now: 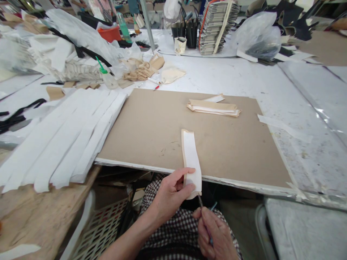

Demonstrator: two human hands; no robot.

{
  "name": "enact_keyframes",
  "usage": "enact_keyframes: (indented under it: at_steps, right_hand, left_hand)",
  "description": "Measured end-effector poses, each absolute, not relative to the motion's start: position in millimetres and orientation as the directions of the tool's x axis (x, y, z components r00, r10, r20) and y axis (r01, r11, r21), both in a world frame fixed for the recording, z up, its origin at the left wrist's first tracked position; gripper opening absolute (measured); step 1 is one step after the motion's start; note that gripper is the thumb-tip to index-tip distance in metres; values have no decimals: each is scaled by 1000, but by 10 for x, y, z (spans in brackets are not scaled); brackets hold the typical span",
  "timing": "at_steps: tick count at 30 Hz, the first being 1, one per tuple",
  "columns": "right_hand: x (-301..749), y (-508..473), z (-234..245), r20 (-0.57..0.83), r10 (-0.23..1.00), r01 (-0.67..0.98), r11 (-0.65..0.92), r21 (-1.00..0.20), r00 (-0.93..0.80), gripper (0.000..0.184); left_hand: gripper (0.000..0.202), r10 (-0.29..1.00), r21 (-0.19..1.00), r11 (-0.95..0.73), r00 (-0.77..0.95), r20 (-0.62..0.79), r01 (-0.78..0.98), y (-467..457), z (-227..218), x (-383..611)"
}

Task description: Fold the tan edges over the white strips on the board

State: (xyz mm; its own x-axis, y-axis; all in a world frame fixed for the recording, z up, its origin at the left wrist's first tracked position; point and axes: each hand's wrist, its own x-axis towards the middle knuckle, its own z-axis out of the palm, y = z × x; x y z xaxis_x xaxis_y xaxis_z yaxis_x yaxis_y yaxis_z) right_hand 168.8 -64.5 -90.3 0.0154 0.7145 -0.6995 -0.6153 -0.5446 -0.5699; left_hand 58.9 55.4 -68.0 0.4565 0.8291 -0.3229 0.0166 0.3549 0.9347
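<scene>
My left hand (pixel 176 187) pinches the near end of a strip (pixel 191 148), white on top with a tan edge. The strip's far part lies on the brown board (pixel 146 126), and its near end overhangs the front edge. My right hand (pixel 214 233) is closed around a slim, pointed metal tool (pixel 200 200), whose tip touches or nearly touches the strip's near corner. Bluish parts show by the fingers, but most of the tool is hidden in the hand. Farther back on the board lies a small pile of similar tan and white strips (pixel 214 107).
Long white strips (pixel 62 133) are fanned out at the left. Behind them stands a bottle with a green nozzle (pixel 108 77), near crumpled tan pieces (pixel 143 68). A strapped stack of sheets (pixel 217 27) and a plastic bag (pixel 257 36) are at the back. A perforated white basket (pixel 100 227) sits below.
</scene>
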Motion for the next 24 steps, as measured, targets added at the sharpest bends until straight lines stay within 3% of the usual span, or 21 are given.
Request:
enact_keyframes:
  at_steps: [24]
  right_hand:
    - [1713,-670,-963,-711,702,-604,-557,-571,25,58]
  left_hand:
    - [39,795,898,440,467,-386,-6,575,-646,603]
